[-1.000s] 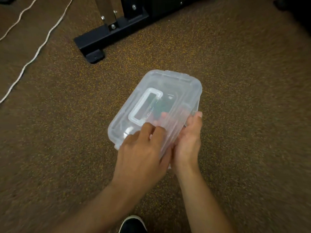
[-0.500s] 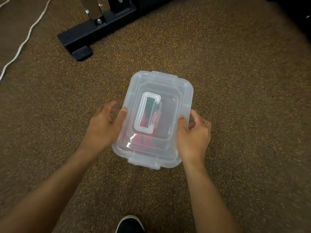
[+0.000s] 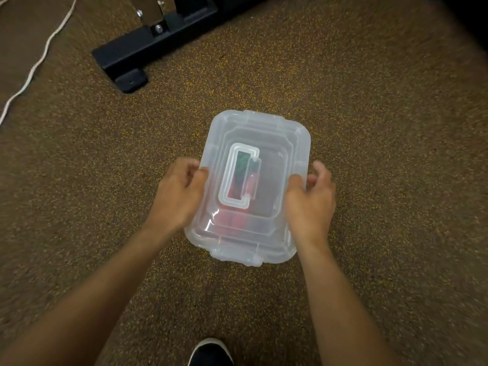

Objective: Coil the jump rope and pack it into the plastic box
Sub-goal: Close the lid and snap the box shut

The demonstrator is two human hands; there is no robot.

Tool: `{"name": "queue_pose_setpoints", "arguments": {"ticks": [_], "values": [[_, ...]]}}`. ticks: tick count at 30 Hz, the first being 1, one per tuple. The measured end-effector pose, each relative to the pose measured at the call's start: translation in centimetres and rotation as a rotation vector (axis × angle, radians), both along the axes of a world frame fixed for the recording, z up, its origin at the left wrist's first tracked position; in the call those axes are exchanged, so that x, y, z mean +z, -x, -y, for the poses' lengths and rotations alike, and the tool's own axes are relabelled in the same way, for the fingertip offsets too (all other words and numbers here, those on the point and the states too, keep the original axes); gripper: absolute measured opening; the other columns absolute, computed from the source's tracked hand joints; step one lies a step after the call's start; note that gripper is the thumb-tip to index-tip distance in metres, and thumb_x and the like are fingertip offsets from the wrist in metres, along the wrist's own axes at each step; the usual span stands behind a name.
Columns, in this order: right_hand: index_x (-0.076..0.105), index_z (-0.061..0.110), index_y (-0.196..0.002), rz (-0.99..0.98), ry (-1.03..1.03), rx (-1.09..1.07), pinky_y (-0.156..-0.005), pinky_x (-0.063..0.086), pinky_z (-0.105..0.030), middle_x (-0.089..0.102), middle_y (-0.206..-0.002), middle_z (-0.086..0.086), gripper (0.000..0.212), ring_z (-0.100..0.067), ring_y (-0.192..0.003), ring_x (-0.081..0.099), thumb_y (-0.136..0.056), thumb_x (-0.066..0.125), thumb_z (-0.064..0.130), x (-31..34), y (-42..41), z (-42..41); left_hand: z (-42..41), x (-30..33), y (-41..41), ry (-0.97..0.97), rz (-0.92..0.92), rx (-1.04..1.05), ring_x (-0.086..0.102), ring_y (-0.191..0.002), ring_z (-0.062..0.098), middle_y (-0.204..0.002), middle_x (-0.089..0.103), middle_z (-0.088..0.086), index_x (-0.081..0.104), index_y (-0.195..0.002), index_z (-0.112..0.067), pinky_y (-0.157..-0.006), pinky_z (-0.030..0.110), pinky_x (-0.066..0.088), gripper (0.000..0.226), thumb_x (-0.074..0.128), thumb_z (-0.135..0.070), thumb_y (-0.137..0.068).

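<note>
A translucent plastic box (image 3: 280,143) with its lid on rests on the brown speckled carpet in the middle of the view. The lid's flat handle (image 3: 239,177) lies folded down. Red and green shapes of the jump rope (image 3: 239,219) show dimly through the lid. My left hand (image 3: 178,192) grips the box's left edge, thumb on the lid. My right hand (image 3: 310,199) grips the right edge the same way. Both hands clasp the lid rim at its side latches.
A black metal frame foot (image 3: 148,52) with bolts stands on the carpet at the upper left. A white cord (image 3: 37,66) runs across the floor at the far left. The toe of a black shoe (image 3: 210,352) shows at the bottom edge.
The box was tilted and held by both hands at one corner; now it lies flat on the carpet. My hands have parted to the left and right edges and closed on the rim.
</note>
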State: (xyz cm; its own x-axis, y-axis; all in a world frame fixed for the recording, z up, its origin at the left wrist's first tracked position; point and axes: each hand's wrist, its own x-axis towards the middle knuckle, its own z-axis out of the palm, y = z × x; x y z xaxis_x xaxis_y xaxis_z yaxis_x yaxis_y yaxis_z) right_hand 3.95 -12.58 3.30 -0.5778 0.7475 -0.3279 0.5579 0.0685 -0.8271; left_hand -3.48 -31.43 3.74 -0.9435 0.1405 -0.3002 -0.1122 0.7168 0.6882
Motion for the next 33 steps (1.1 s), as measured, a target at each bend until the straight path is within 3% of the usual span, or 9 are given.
{"name": "queue_pose_setpoints", "arguments": {"ticks": [2, 6, 13, 17, 22, 25, 27, 30, 33], "values": [[0.047, 0.024, -0.148, -0.016, -0.041, -0.001, -0.086, 0.044, -0.023, 0.052, -0.129, 0.003, 0.059, -0.015, -0.113, 0.053, -0.091, 0.060, 0.027, 0.6, 1.5, -0.5, -0.4, 0.2, 1.8, -0.062, -0.013, -0.008, 0.060, -0.114, 0.020, -0.135, 0.055, 0.001, 0.049, -0.137, -0.028, -0.099, 0.048, 0.052, 0.038, 0.042, -0.046, -0.105], [0.052, 0.020, -0.144, 0.005, -0.320, 0.076, -0.113, 0.038, -0.046, 0.052, -0.143, -0.007, 0.056, -0.028, -0.134, 0.046, -0.091, 0.061, 0.035, 1.4, 5.5, -0.8, -3.7, 0.5, 7.5, 0.051, -0.172, -0.123, 0.056, -0.117, 0.021, -0.138, 0.051, 0.007, 0.051, -0.141, -0.023, -0.102, 0.047, 0.049, 0.053, 0.039, -0.058, -0.103], [0.064, 0.017, -0.130, 0.199, -0.530, 0.230, -0.106, 0.039, -0.048, 0.060, -0.138, -0.012, 0.040, -0.034, -0.131, 0.050, -0.100, 0.046, 0.036, 0.8, 11.8, -1.4, -9.1, 1.2, 13.6, 0.445, 0.031, -0.423, 0.059, -0.121, 0.038, -0.135, 0.061, 0.023, 0.066, -0.131, -0.010, -0.093, 0.042, 0.045, 0.079, 0.027, -0.071, -0.099], [0.068, 0.014, -0.124, 0.224, -0.623, 0.227, -0.097, 0.046, -0.047, 0.067, -0.126, -0.013, 0.043, -0.035, -0.120, 0.057, -0.102, 0.038, 0.035, -0.4, 11.4, -0.9, -9.6, 0.0, 14.8, 0.168, 0.226, -0.239, 0.067, -0.099, 0.031, -0.112, 0.070, 0.012, 0.071, -0.109, -0.014, -0.085, 0.039, 0.054, 0.060, 0.056, -0.065, -0.081], [0.053, 0.014, -0.141, 0.167, -0.543, 0.219, -0.094, 0.047, -0.044, 0.066, -0.133, -0.014, 0.047, -0.035, -0.123, 0.058, -0.100, 0.044, 0.035, -0.5, 11.3, -1.7, -8.8, -1.5, 13.7, -0.139, -0.037, -0.270, 0.070, -0.094, 0.011, -0.101, 0.076, -0.011, 0.077, -0.104, -0.033, -0.094, 0.031, 0.054, 0.016, 0.067, -0.039, -0.095], [0.050, 0.018, -0.146, 0.160, -0.564, 0.261, -0.095, 0.048, -0.046, 0.064, -0.137, -0.014, 0.049, -0.036, -0.124, 0.056, -0.100, 0.042, 0.035, -0.6, 11.0, -1.6, -8.2, -1.6, 13.1, -0.172, -0.179, -0.328, 0.069, -0.074, -0.003, -0.089, 0.074, -0.019, 0.079, -0.104, -0.029, -0.073, 0.018, 0.054, 0.015, 0.068, -0.033, -0.095], [0.056, 0.020, -0.142, 0.145, -0.566, 0.277, -0.094, 0.048, -0.046, 0.063, -0.137, -0.011, 0.047, -0.035, -0.123, 0.056, -0.100, 0.041, 0.034, -0.7, 10.9, -1.7, -8.2, -1.6, 12.9, -0.153, -0.271, -0.380, 0.058, -0.059, -0.017, -0.084, 0.073, -0.017, 0.079, -0.104, -0.022, -0.062, 0.002, 0.040, 0.015, 0.067, -0.025, -0.096], [0.059, 0.020, -0.137, 0.134, -0.544, 0.270, -0.093, 0.048, -0.045, 0.060, -0.136, -0.010, 0.043, -0.032, -0.122, 0.055, -0.099, 0.042, 0.033, -0.8, 10.9, -2.0, -8.3, -1.5, 13.0, -0.121, -0.395, -0.430, 0.061, -0.072, -0.008, -0.096, 0.078, -0.008, 0.080, -0.099, -0.019, -0.075, 0.004, 0.044, 0.016, 0.066, -0.025, -0.094], [0.061, 0.018, -0.125, 0.143, -0.582, 0.270, -0.090, 0.050, -0.047, 0.060, -0.129, -0.010, 0.036, -0.032, -0.119, 0.056, -0.098, 0.041, 0.032, -0.6, 11.1, -1.8, -8.4, -1.6, 13.0, -0.089, -0.517, -0.453, 0.062, -0.069, 0.009, -0.085, 0.076, 0.000, 0.077, -0.085, -0.012, -0.075, 0.023, 0.048, 0.022, 0.067, -0.029, -0.094]]}}
